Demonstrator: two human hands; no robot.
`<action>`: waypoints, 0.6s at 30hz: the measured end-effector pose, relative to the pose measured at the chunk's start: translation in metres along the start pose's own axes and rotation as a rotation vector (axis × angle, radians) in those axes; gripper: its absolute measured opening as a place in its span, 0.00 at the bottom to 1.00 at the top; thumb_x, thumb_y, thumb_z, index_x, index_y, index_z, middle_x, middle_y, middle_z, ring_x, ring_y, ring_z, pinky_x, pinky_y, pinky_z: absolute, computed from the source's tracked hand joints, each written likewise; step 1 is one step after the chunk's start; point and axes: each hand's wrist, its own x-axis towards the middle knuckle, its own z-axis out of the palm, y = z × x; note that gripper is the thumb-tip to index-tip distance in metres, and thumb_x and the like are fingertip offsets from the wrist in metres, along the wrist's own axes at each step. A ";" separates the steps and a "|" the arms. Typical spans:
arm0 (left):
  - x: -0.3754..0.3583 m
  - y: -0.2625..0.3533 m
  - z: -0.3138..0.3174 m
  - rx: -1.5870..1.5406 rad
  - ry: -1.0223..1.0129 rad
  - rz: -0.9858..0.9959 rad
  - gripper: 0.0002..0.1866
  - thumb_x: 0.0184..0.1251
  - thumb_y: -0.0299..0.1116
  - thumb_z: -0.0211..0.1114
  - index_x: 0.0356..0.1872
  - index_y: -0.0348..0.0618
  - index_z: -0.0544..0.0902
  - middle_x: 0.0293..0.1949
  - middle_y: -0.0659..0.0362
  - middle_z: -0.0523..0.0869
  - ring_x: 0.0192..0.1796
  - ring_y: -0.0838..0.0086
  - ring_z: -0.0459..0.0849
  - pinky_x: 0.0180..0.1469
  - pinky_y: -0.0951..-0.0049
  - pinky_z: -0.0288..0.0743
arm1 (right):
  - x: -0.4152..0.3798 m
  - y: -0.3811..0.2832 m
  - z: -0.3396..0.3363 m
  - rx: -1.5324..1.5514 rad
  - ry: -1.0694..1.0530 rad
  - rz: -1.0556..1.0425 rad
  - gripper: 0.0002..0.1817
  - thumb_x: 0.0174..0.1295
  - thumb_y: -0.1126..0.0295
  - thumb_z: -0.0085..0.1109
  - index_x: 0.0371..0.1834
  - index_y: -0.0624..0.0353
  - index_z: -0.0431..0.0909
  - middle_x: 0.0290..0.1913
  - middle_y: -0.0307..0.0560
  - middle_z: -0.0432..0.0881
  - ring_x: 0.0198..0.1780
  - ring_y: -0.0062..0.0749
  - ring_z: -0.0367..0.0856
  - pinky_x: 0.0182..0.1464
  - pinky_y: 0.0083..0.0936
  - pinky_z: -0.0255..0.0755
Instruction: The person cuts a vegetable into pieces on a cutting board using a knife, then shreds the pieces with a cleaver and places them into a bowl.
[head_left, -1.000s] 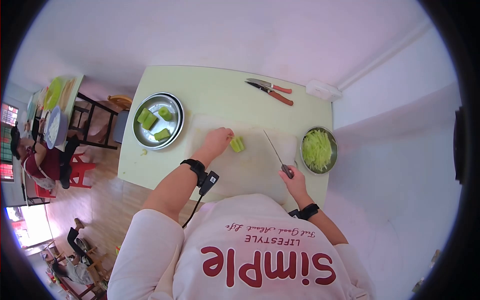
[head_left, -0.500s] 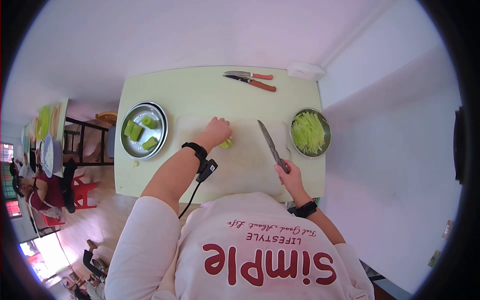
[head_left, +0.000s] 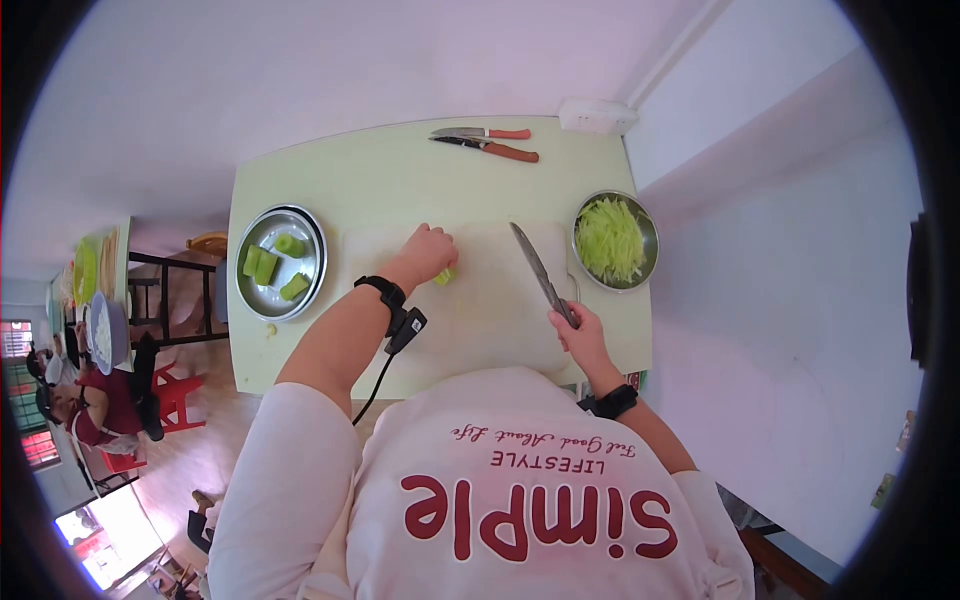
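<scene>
Where the pale green table (head_left: 400, 180) meets a plain white wall, a round steel plate (head_left: 312, 262) at the left carries chunky green vegetable pieces. Beside it lies a whitish cutting board (head_left: 490, 310); the left hand (head_left: 428, 252) curls closed over a small green piece (head_left: 445, 276), probably cucumber. The right hand (head_left: 578, 336) is clamped on a long-bladed kitchen knife (head_left: 540, 272). Rightmost, a steel bowl (head_left: 650, 235) holds thin green shreds.
</scene>
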 end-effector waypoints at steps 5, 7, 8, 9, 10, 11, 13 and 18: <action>-0.007 0.002 0.003 -0.092 0.051 -0.165 0.07 0.53 0.30 0.66 0.34 0.56 0.84 0.40 0.62 0.81 0.51 0.67 0.78 0.54 0.64 0.68 | 0.002 -0.006 0.001 -0.034 -0.035 0.002 0.19 0.60 0.60 0.66 0.47 0.63 0.79 0.20 0.34 0.73 0.18 0.15 0.67 0.19 0.17 0.61; -0.013 0.004 0.008 -0.207 0.153 -0.220 0.10 0.52 0.29 0.67 0.37 0.54 0.83 0.42 0.60 0.81 0.52 0.65 0.78 0.54 0.63 0.69 | 0.003 -0.013 0.003 -0.044 -0.055 0.005 0.19 0.60 0.59 0.66 0.47 0.63 0.79 0.20 0.34 0.73 0.18 0.15 0.67 0.19 0.17 0.62; -0.017 0.006 0.011 -0.318 0.256 -0.273 0.13 0.51 0.29 0.68 0.40 0.52 0.82 0.44 0.59 0.80 0.52 0.62 0.78 0.54 0.61 0.71 | 0.002 -0.018 0.004 -0.067 -0.093 0.018 0.19 0.60 0.59 0.65 0.47 0.62 0.79 0.20 0.34 0.74 0.18 0.15 0.68 0.19 0.17 0.62; -0.022 0.009 0.015 -0.321 0.256 -0.276 0.13 0.51 0.29 0.68 0.40 0.52 0.82 0.44 0.59 0.80 0.52 0.62 0.78 0.54 0.61 0.71 | 0.002 -0.021 0.006 -0.091 -0.130 0.028 0.20 0.61 0.58 0.65 0.48 0.62 0.78 0.20 0.35 0.74 0.18 0.16 0.68 0.19 0.17 0.62; -0.027 0.012 0.020 -0.418 0.403 -0.354 0.16 0.50 0.28 0.69 0.43 0.50 0.81 0.46 0.57 0.80 0.52 0.60 0.78 0.53 0.61 0.72 | 0.003 -0.022 0.010 -0.095 -0.134 0.027 0.20 0.61 0.58 0.65 0.48 0.62 0.78 0.20 0.35 0.74 0.18 0.16 0.68 0.19 0.17 0.62; -0.032 0.015 0.024 -0.514 0.554 -0.433 0.19 0.49 0.28 0.69 0.46 0.49 0.79 0.47 0.56 0.79 0.52 0.57 0.78 0.52 0.60 0.74 | 0.005 -0.023 0.015 -0.121 -0.143 0.017 0.20 0.61 0.58 0.64 0.48 0.61 0.78 0.21 0.35 0.74 0.18 0.16 0.68 0.19 0.18 0.62; -0.043 0.024 0.035 -0.569 0.553 -0.525 0.21 0.49 0.29 0.70 0.48 0.48 0.78 0.50 0.54 0.78 0.53 0.56 0.78 0.53 0.60 0.75 | 0.006 -0.030 0.025 -0.155 -0.155 0.003 0.20 0.61 0.58 0.64 0.49 0.60 0.78 0.21 0.35 0.74 0.18 0.17 0.69 0.18 0.18 0.63; -0.063 0.042 0.043 -0.776 0.559 -0.625 0.29 0.49 0.29 0.71 0.56 0.47 0.74 0.56 0.50 0.73 0.54 0.53 0.78 0.57 0.59 0.74 | 0.019 -0.039 0.060 -0.326 -0.197 -0.156 0.21 0.61 0.60 0.63 0.54 0.59 0.76 0.33 0.47 0.83 0.30 0.28 0.80 0.34 0.25 0.75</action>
